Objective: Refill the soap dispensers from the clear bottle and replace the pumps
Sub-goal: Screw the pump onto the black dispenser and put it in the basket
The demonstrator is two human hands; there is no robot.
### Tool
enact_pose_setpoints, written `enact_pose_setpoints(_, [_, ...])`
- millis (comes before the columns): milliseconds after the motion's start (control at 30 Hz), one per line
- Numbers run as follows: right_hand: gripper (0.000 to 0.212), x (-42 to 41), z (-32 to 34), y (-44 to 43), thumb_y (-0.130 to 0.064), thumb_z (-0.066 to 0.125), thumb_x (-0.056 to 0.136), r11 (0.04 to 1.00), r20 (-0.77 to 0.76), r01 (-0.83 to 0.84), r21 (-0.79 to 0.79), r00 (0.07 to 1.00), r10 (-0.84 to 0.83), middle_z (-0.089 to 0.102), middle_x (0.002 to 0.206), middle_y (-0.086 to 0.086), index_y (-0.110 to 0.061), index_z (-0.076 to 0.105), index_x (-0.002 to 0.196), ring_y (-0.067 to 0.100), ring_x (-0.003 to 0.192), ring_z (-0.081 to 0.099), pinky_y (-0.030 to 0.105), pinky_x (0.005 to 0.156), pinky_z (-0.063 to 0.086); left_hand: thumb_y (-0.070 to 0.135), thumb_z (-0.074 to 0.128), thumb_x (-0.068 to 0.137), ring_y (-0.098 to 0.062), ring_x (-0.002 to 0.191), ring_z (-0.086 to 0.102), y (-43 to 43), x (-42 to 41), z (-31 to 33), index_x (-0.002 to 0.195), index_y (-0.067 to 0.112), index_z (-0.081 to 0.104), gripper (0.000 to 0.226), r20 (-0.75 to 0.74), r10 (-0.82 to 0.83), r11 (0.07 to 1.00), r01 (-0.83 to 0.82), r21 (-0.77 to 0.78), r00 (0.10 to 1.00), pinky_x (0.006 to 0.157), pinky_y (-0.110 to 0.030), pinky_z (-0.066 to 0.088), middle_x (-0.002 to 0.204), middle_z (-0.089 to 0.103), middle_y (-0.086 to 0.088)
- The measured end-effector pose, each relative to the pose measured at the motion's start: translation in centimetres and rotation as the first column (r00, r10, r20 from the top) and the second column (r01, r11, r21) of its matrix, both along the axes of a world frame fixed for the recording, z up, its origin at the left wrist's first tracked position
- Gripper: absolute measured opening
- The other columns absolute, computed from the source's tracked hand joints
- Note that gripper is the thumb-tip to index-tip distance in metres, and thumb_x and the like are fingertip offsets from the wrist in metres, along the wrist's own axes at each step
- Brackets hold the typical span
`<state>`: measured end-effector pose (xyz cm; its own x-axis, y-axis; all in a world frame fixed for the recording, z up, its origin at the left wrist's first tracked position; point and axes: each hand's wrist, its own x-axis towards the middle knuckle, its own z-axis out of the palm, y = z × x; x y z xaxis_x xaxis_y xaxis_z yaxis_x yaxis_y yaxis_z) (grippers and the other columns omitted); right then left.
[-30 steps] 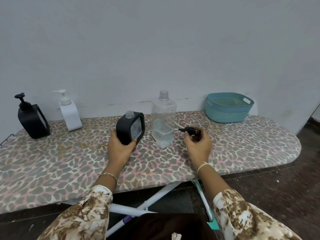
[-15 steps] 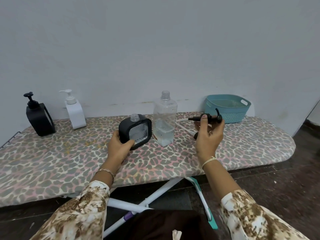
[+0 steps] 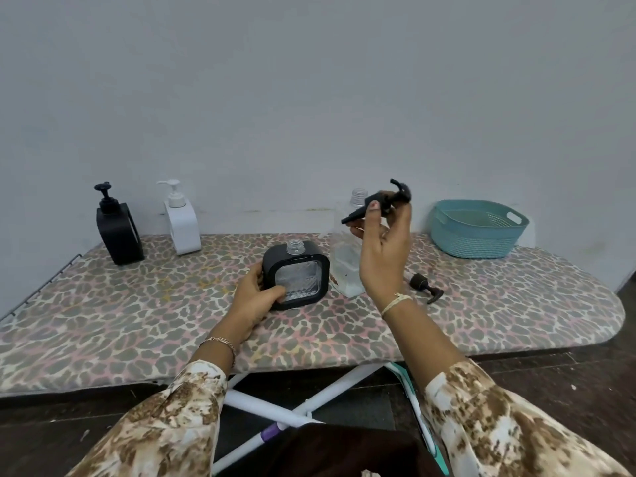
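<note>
A square black dispenser (image 3: 296,273) with a clear window and an open neck stands mid-board. My left hand (image 3: 256,301) grips its left side, thumb on the window. My right hand (image 3: 383,249) holds a black pump (image 3: 385,203) raised in the air, its tube end pointing left and down. Behind that hand stands the clear bottle (image 3: 346,270), uncapped, with a little liquid at the bottom. A second black pump (image 3: 426,287) lies on the board to the right of the bottle.
The leopard-print ironing board (image 3: 137,321) stands against a grey wall. At the back left are a black dispenser (image 3: 118,232) and a white dispenser (image 3: 180,222), both with pumps on. A teal basket (image 3: 476,234) sits at the back right.
My right hand picked a black pump off the board and raised it above the clear bottle. My left hand turned the black dispenser so its window faces me.
</note>
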<state>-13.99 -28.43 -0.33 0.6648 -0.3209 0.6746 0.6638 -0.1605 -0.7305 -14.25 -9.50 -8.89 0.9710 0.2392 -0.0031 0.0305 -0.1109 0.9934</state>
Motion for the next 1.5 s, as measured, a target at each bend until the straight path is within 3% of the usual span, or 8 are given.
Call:
enact_pose_setpoints(167, [0.025, 1.4, 0.3, 2.2, -0.031, 0.045, 0.101, 0.984, -0.042, -0.056, -0.169, 0.998, 0.05, 0.061, 0.098, -0.009, -0.014, 0.047, 0.119, 0.012, 0.083, 0.069, 0.039, 0.074, 0.059, -0.009, 0.061, 0.079, -0.018, 0.104, 0.061, 0.5, 0.2, -0.3, 0.126, 0.019, 0.051, 0.056, 0.016, -0.027, 1.0, 0.027, 0.006, 1.0, 0.079, -0.028, 0.054, 0.112, 0.062, -0.001])
enact_pose_setpoints(533, [0.024, 3.3, 0.2, 4.0, -0.033, 0.048, 0.1, 0.845, -0.155, -0.172, -0.506, 0.982, 0.107, 0.066, 0.095, -0.005, -0.015, 0.052, 0.115, 0.009, 0.082, 0.065, 0.027, 0.073, 0.052, -0.007, 0.062, 0.078, -0.009, 0.099, 0.061, 0.5, 0.0, -0.3, 0.126, 0.018, 0.05, 0.055, 0.053, -0.052, 0.998, 0.051, 0.023, 0.997, 0.072, -0.018, 0.052, 0.116, 0.063, -0.005])
enact_pose_setpoints(700, [0.022, 4.4, -1.4, 4.3, -0.033, 0.054, 0.096, 0.782, -0.289, -0.29, -0.551, 0.946, 0.147, 0.069, 0.098, 0.001, -0.017, 0.066, 0.106, 0.016, 0.092, 0.065, 0.04, 0.084, 0.052, 0.003, 0.071, 0.079, -0.008, 0.1, 0.061, 0.6, 0.1, -0.2, 0.123, 0.023, 0.047, 0.054, 0.053, -0.078, 0.997, 0.078, 0.006, 0.996, 0.082, -0.023, 0.051, 0.117, 0.062, -0.002])
enact_pose_setpoints(900, [0.029, 4.4, -2.1, 4.6, -0.024, 0.063, 0.093, 0.781, -0.431, -0.437, -0.447, 0.87, 0.241, 0.071, 0.104, -0.001, -0.012, 0.065, 0.119, 0.013, 0.097, 0.067, 0.036, 0.092, 0.054, 0.013, 0.09, 0.061, -0.006, 0.106, 0.06, 0.5, 0.5, -0.4, 0.124, 0.021, 0.047, 0.077, 0.114, -0.068, 0.998, 0.067, 0.015, 0.991, 0.091, -0.023, 0.05, 0.115, 0.062, 0.005])
enact_pose_setpoints(1100, [0.02, 4.7, -2.8, 4.9, -0.021, 0.079, 0.078, 0.84, -0.355, -0.336, -0.426, 0.916, 0.186, 0.066, 0.083, -0.015, -0.022, 0.062, 0.087, -0.002, 0.08, 0.063, 0.008, 0.07, 0.049, 0.01, 0.089, 0.062, 0.001, 0.1, 0.063, 0.6, 0.6, -0.8, 0.126, 0.017, 0.052, 0.074, 0.144, -0.08, 0.997, 0.078, 0.019, 0.986, 0.082, -0.016, 0.053, 0.111, 0.066, 0.006])
enact_pose_setpoints(1200, [0.035, 4.8, -3.3, 5.4, -0.029, 0.086, 0.068, 0.88, -0.298, -0.205, -0.429, 0.951, 0.077, 0.063, 0.085, -0.007, -0.024, 0.053, 0.079, 0.005, 0.08, 0.062, 0.017, 0.068, 0.051, 0.009, 0.088, 0.062, -0.001, 0.1, 0.064, 0.7, 0.7, -1.0, 0.127, 0.016, 0.052, 0.074, 0.151, -0.079, 0.997, 0.079, 0.005, 0.985, 0.08, -0.016, 0.053, 0.111, 0.067, 0.003])
enact_pose_setpoints(1333, [0.028, 4.3, -3.9, 5.5, -0.036, 0.072, 0.083, 0.893, -0.298, -0.255, -0.372, 0.944, 0.146, 0.061, 0.102, -0.007, -0.026, 0.054, 0.102, 0.006, 0.094, 0.062, 0.025, 0.08, 0.054, 0.016, 0.089, 0.058, -0.001, 0.101, 0.064, 0.6, 0.7, -1.1, 0.123, 0.024, 0.052, 0.075, 0.157, -0.088, 0.996, 0.09, -0.008, 0.984, 0.08, -0.017, 0.053, 0.112, 0.066, 0.005])
enact_pose_setpoints(1500, [0.027, 3.4, -5.2, 5.8, -0.031, 0.04, 0.102, 0.789, -0.137, -0.169, -0.591, 0.985, 0.108, 0.063, 0.097, -0.003, -0.015, 0.06, 0.11, 0.012, 0.088, 0.056, 0.029, 0.075, 0.044, 0.013, 0.09, 0.06, -0.006, 0.104, 0.065, 0.8, 0.9, -1.5, 0.124, 0.023, 0.054, 0.073, 0.152, -0.092, 0.995, 0.095, -0.01, 0.984, 0.084, -0.022, 0.054, 0.113, 0.068, 0.003])
